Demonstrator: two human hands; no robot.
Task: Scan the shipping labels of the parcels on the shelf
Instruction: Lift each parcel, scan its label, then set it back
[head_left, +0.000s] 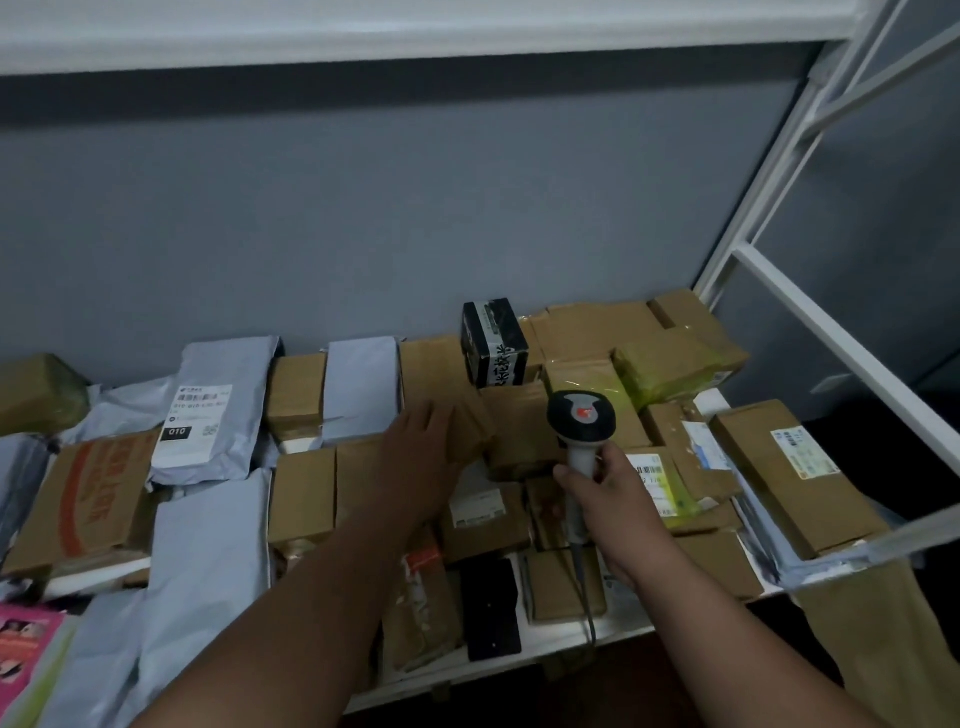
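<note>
On the white metal shelf (618, 638), the left hand (423, 441) lies flat, fingers straight, on a brown cardboard parcel (470, 423). Just right of it, the right hand (605, 486) grips the grey handheld barcode scanner (581, 418).

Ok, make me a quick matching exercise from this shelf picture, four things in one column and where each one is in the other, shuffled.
Things:
1. barcode scanner
2. black box with white lettering
3. grey mailer bag with the white label
4. pink printed packet

Places:
A. far left front corner of the shelf
B. held upright in the right hand
C. standing on cardboard boxes at the back
D. left of the left hand, towards the back

Pairs: 1-B, 2-C, 3-D, 4-A
</note>
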